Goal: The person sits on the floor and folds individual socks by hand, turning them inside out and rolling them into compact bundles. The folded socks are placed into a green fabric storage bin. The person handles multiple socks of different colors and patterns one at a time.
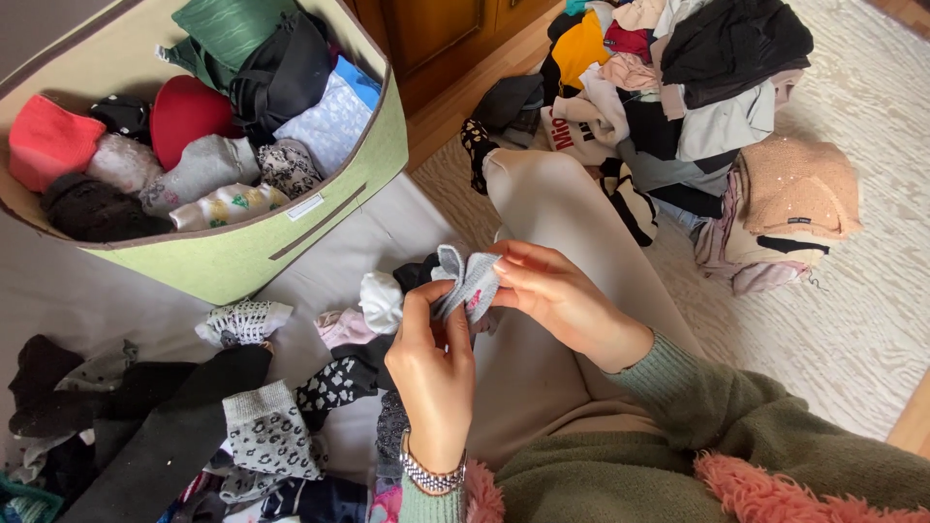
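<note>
At centre frame, the left hand (433, 363) and right hand (552, 289) both pinched a small grey sock (467, 281). It looked light, soft and floppy, best gripped at its folded edge. Beyond, upper left, stood a green fabric bin (242, 261) holding rolled socks.

Pale rug (852, 320) (textured) over wood floor (455, 97), wooden cabinet (436, 29).

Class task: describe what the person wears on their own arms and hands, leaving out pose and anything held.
Both arms wear olive-green knitted sleeves with fluffy pink trim. The left hand has a silver link watch at the wrist. The right hand is bare, without rings or gloves.
</note>
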